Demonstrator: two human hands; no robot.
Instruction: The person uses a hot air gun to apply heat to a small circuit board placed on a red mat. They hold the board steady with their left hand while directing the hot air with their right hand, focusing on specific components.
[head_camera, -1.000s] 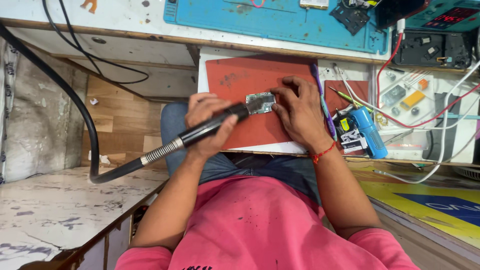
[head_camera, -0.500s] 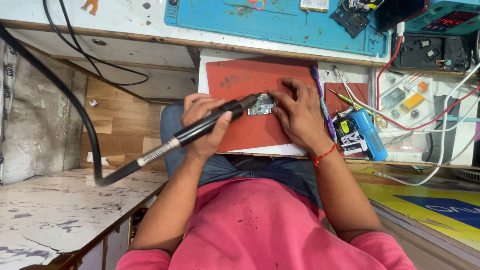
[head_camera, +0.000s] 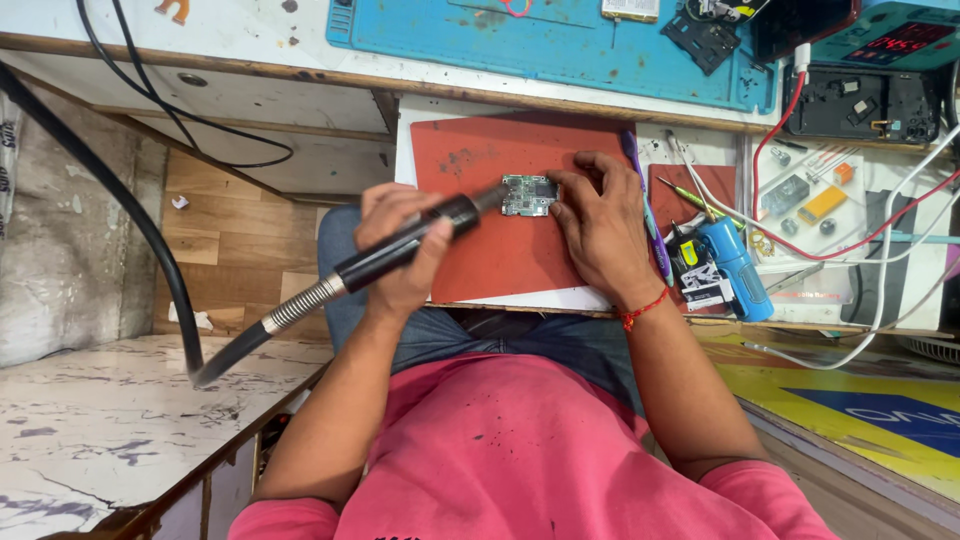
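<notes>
My left hand (head_camera: 400, 250) grips a black hot-air wand (head_camera: 420, 235) with a ribbed metal collar and a thick black hose (head_camera: 130, 230) trailing off to the left. Its nozzle points at a small green circuit board (head_camera: 528, 194) lying on a red mat (head_camera: 480, 160). My right hand (head_camera: 600, 225) rests flat on the mat, with its fingertips touching the board's right edge. A red thread circles that wrist.
A blue work mat (head_camera: 560, 45) with small parts lies on the bench beyond. To the right sit a blue cylinder (head_camera: 735, 270), a purple pen-like tool (head_camera: 645, 210), red and white wires (head_camera: 800, 240), and a tray of small parts (head_camera: 810, 195). A marble-patterned counter (head_camera: 100, 420) lies at left.
The wand has tilted and its tip has slid a little left of the board. My right hand has stayed on the board's right side.
</notes>
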